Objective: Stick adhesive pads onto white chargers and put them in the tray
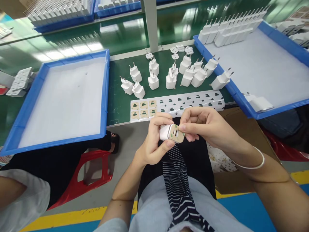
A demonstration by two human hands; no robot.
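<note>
My left hand grips a white charger plug over my lap. My right hand pinches a tan sticker against the plug's port face. Just beyond my hands, on the green bench edge, lies a long sticker sheet, with tan backing squares at its left end and small dark labels along the rest. Several more white plugs stand loose on the bench behind the sheet.
An empty blue tray with a white liner sits at left. A second blue tray at right holds a row of plugs along its far side. A metal post rises mid-bench. A red stool and another person's sleeve are at lower left.
</note>
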